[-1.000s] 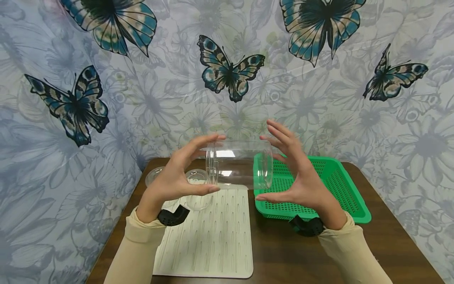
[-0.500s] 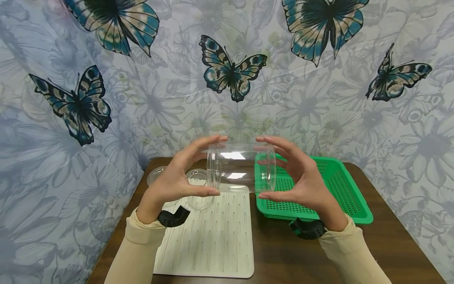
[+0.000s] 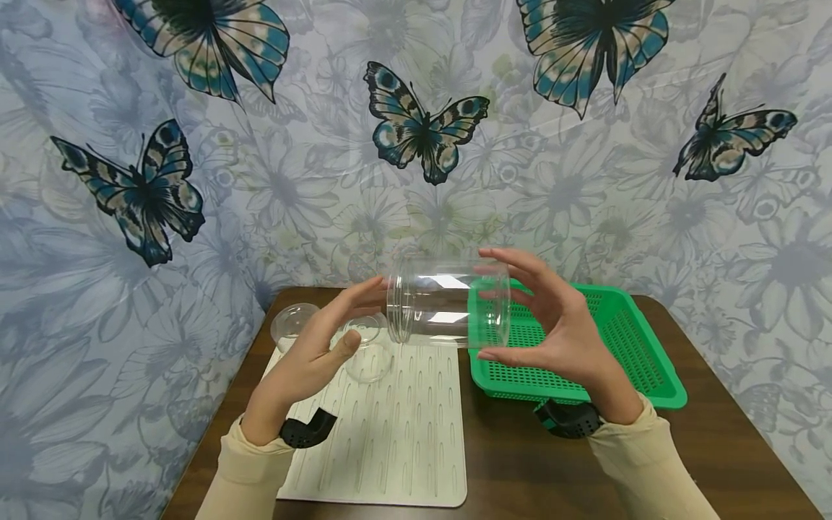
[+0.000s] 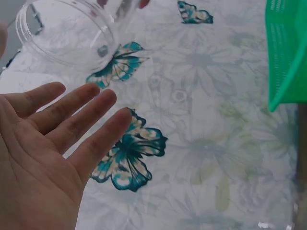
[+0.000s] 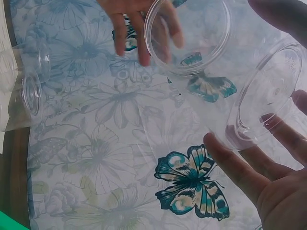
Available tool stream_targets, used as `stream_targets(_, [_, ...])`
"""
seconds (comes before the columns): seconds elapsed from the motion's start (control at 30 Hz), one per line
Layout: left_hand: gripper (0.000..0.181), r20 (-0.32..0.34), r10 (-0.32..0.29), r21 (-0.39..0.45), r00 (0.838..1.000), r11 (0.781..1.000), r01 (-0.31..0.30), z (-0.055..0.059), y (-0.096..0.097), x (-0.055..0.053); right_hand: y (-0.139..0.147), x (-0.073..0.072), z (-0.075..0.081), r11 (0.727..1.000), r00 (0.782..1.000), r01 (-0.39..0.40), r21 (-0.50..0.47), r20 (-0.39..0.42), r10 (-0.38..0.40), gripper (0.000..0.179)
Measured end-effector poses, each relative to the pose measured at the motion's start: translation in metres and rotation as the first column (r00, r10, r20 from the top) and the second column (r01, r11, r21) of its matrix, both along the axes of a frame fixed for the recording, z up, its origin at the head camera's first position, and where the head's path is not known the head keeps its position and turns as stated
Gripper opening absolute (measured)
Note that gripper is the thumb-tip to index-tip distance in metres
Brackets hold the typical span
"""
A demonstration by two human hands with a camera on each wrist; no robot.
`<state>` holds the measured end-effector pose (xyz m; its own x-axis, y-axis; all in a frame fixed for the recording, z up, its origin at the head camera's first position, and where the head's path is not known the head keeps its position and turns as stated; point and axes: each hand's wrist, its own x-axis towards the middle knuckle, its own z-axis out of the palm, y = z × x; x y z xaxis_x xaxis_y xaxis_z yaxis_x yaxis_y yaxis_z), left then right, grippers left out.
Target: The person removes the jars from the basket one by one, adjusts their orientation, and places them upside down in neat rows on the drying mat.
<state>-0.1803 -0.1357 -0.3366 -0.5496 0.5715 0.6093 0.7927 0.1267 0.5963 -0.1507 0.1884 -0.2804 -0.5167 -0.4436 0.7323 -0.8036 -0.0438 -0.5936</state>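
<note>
A clear, lidless jar (image 3: 448, 303) lies sideways in the air above the back of the mat, its threaded mouth to the left and its base to the right. My right hand (image 3: 562, 325) grips the base end, thumb below and fingers over the top; in the right wrist view its fingers (image 5: 235, 165) curve round the base. My left hand (image 3: 312, 354) is off the jar, just left of the mouth, with fingers extended. Seen from the left wrist, the palm (image 4: 43, 163) faces up, holding nothing, and the jar's mouth (image 4: 21, 28) is beyond the fingertips.
Two more clear jars (image 3: 368, 365) stand at the back left, partly behind my left hand. Beneath is a white ribbed mat (image 3: 383, 462) on a brown wooden table (image 3: 552, 477). A green perforated basket (image 3: 672, 393) sits to the right, with a butterfly-patterned wall (image 3: 422, 217) behind.
Earlier both hands held the jar's ends, after my right fingers closed down on the base. Now my left hand has let go and dropped slightly down and left; the jar has shifted a little right.
</note>
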Motion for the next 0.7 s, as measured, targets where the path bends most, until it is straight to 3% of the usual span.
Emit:
stream_targets(0.07, [0.06,0.005,0.025,0.009,1.0,1.0,-0.025,-0.002,-0.002,0.009,0.001,0.0,0.0,1.0,1.0,0.015,-0.002,-0.001,-0.015,0.106])
stream_targets(0.2, [0.056,0.034,0.142,-0.033,0.989,0.99,-0.141,-0.01,-0.009,0.026,0.004,0.0,-0.002,0.998,0.998,0.055,0.004,0.011,-0.055,0.107])
stream_targets(0.3, [0.059,0.055,0.233,-0.114,0.971,0.967,-0.226,-0.038,-0.023,0.027,0.005,0.001,-0.002,0.996,0.996,0.087,0.018,0.025,-0.087,0.107])
stream_targets(0.47, [0.056,0.1,0.339,-0.218,0.935,0.925,-0.312,-0.092,-0.047,0.028,0.007,0.003,-0.002,0.989,0.989,0.142,0.042,0.043,-0.144,0.108])
stream_targets(0.7, [0.051,0.124,0.479,-0.314,0.869,0.849,-0.424,-0.144,-0.079,0.051,0.008,0.006,-0.002,0.985,0.986,0.165,0.048,0.024,-0.166,0.107])
